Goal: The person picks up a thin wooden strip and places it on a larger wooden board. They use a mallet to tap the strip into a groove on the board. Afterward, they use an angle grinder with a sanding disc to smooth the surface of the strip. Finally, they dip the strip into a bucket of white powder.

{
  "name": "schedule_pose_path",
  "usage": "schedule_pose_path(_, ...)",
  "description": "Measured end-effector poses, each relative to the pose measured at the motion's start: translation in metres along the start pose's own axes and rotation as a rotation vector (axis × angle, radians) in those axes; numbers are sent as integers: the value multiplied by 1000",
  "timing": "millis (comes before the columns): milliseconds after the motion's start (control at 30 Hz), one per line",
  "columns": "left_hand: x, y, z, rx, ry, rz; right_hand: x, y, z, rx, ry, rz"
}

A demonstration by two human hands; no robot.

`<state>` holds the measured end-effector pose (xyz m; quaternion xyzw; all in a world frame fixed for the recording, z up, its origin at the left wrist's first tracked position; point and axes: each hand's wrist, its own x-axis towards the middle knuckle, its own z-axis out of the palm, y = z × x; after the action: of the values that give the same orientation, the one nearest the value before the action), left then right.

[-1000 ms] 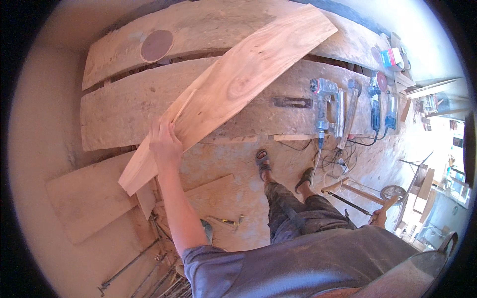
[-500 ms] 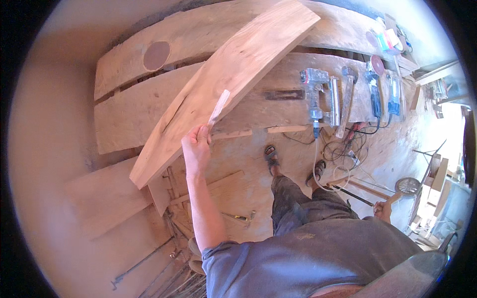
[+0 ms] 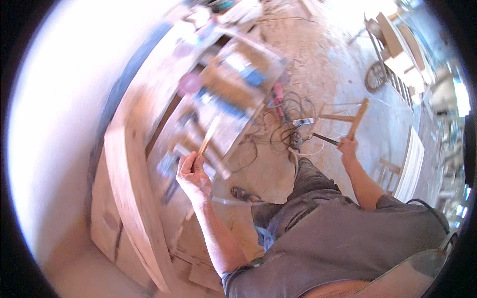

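My left hand [image 3: 194, 174] pinches a thin wood strip [image 3: 208, 136], its far end pointing up and away over the bench tools. To the right, my right hand [image 3: 348, 147] is wrapped round the lower end of a wooden frame saw [image 3: 352, 121]; the saw's dark blade [image 3: 324, 139] reaches left toward my foot. A long, thick wood board [image 3: 131, 198] lies on the workbench [image 3: 126, 104] left of my left hand, apart from it. A hammer [image 3: 211, 151] lies just beyond my left fingers, blurred by motion.
Power tools [image 3: 218, 104], smeared by motion, lie on the bench beside a brown board or box [image 3: 236, 74]. Tangled cables [image 3: 290, 111] and a pink-red tool [image 3: 278, 99] are on the floor. A spoked wheel [image 3: 376, 77] and stacked boards [image 3: 397, 54] stand at the far right.
My view and body have turned right, so the bench and thick board now sit further left. My right hand has lifted the frame saw into clearer view. The wood strip stays in my left hand.
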<state>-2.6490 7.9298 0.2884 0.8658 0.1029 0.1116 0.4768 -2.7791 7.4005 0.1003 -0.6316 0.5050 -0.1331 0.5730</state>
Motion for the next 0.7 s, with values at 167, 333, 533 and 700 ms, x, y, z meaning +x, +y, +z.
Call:
schedule_pose_path(167, 62, 70, 228, 40, -253, 251, 59, -39, -47, 138, -159, 400)
schedule_pose_path(333, 108, 52, 408, 172, -437, 311, 86, -22, -89, 59, -151, 437)
schedule_pose_path(533, 143, 40, 501, 494, -551, 292, 97, -23, -64, 225, -93, 412)
schedule_pose_path(700, 131, 24, 517, 674, -384, 406, 134, -36, -35, 211, -123, 349)
